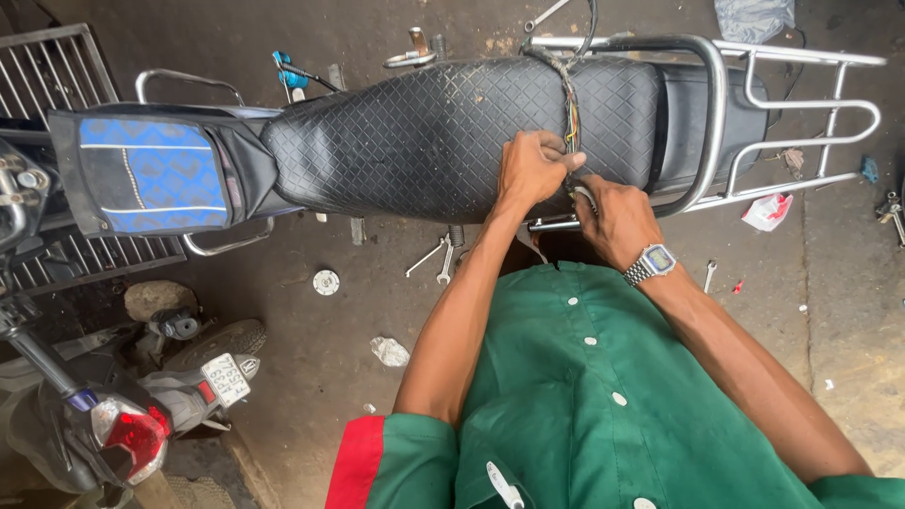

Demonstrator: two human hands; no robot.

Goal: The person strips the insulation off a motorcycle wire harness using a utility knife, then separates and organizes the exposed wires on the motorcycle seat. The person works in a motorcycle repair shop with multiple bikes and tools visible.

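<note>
1. Nearest the camera is the green shirt (584, 415) with white buttons and a red cuff at 7 o'clock; both bare forearms reach up from it toward the middle of the view.
2. The right hand (617, 219), with a metal wristwatch (650, 264) on its wrist, sits just right of centre. Its fingers are curled in against the seat's lower edge, touching a chrome rail; what they pinch is hidden.
3. The left hand (533, 170) rests on the black quilted seat (424, 132), fingers closed together, pinching the bundle of coloured wires (569, 118) that runs over the seat toward 12 o'clock.
4. To do this well, I judge the left hand should keep the bundle taut and flat against the seat while the right works at the lower end, so no strand slips or kinks under the rail.
5. On the floor at 8 to 9 o'clock of the hands lie spanners (436, 259) and a small round disc (326, 282).
6. Further out, the chrome rear carrier (811, 104) extends to 2 o'clock, the blue padded tank cover (151, 174) lies at 10 o'clock.
7. At 8 o'clock, another motorcycle's red tail light (132, 435) shows.
</note>
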